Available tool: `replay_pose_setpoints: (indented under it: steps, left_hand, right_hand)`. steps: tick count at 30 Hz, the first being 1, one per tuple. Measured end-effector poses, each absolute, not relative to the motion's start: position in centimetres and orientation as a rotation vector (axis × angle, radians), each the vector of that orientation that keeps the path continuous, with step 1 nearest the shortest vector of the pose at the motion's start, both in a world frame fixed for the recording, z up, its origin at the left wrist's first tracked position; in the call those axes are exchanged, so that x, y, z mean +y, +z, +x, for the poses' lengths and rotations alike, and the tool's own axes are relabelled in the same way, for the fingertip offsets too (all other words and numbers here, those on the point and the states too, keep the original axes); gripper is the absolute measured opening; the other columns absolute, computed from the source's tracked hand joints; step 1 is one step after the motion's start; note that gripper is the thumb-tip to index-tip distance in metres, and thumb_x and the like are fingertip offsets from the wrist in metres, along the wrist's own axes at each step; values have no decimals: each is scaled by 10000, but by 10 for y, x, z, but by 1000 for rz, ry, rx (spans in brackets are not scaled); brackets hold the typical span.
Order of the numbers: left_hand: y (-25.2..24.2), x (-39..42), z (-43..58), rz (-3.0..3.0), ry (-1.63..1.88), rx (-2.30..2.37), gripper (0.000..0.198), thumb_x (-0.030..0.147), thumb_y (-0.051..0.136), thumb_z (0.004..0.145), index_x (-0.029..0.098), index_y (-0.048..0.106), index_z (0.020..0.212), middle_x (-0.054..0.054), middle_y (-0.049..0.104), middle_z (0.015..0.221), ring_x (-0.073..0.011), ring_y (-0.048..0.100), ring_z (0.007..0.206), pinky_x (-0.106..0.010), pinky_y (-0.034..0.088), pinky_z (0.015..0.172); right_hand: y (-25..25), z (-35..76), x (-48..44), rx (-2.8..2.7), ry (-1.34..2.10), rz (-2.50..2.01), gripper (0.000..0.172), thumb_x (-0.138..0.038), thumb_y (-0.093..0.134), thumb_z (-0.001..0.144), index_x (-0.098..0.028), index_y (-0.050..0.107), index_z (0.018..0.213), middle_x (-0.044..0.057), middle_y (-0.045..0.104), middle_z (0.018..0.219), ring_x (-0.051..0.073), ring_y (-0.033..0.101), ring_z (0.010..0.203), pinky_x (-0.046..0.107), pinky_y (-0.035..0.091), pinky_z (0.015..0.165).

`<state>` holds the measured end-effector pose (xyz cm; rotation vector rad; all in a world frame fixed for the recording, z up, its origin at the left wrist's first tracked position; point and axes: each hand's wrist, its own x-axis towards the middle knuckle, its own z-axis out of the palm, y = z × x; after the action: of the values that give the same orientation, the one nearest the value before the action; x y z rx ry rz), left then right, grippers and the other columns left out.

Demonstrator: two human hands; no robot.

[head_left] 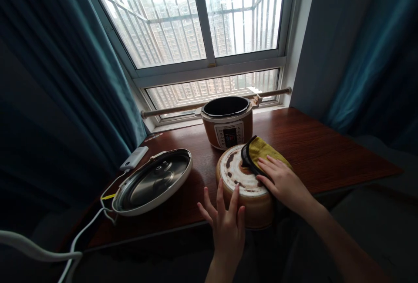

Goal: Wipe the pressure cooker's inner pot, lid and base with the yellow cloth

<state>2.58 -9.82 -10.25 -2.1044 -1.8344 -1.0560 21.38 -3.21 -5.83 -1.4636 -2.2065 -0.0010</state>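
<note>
A tan pot [250, 211] stands bottom up at the table's front edge, its pale base marked with dark brown stains. My right hand [281, 183] holds a yellow cloth [263, 150] with a dark border against the right of that base, fingers over the fabric. With fingers spread, my left hand [225, 220] rests its fingertips at the near left side of the pot and grips nothing. Just behind stands a brown electric cooker [210, 133] with a control panel, its lid off and its dark inside showing.
To the left, a round lid [176, 182] lies with its metal inside upward. Beyond it are a white power strip [134, 158] and white cables [76, 241]. The wooden table [310, 143] reaches the barred window [241, 17], with blue curtains [75, 56] at both sides.
</note>
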Motion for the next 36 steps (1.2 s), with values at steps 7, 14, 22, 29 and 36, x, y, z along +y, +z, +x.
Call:
replay_pose_setpoints:
  steps: [7,14,22,29,36]
  left_hand:
    - [-104,-98,24,-2173,-1043,-1873,438,218,416,872,334,440,1294,-23,207,1484,-340,12,1362,-661,75,1005]
    - [-106,-97,23,-2175,-1066,-1861,421,225,418,873,330,461,1278,-31,246,1473,-324,29,1366,-645,77,1011]
    - [-108,-94,26,-2108,-1110,-1810,391,325,485,845,301,517,1235,-75,335,1429,-355,99,1349,-664,99,987]
    - [-105,-95,28,-2056,-1065,-1803,406,339,535,816,296,534,1220,-87,402,1387,-374,162,1326,-675,103,976]
    - [-104,-96,28,-2058,-1043,-1811,419,349,533,819,287,522,1234,-93,391,1394,-378,173,1319,-680,106,973]
  right_hand:
    - [-68,233,10,-2154,77,-1540,506,-376,377,886,-107,446,1309,112,398,1379,246,324,1294,407,302,1069]
    - [-43,200,-11,-2465,211,-1303,450,-367,354,907,-205,446,1316,49,407,1380,250,295,1309,441,258,1074]
    - [-42,165,52,-2631,256,-884,444,-370,395,902,-253,410,1330,7,429,1368,182,301,1308,377,244,1082]
    - [-47,200,113,-2348,574,-1261,407,-468,502,816,-235,607,1133,45,628,1132,237,582,1021,371,433,904]
    - [-72,239,101,-1486,1634,-1065,401,-421,524,797,-103,601,1030,110,687,923,215,652,799,374,504,780]
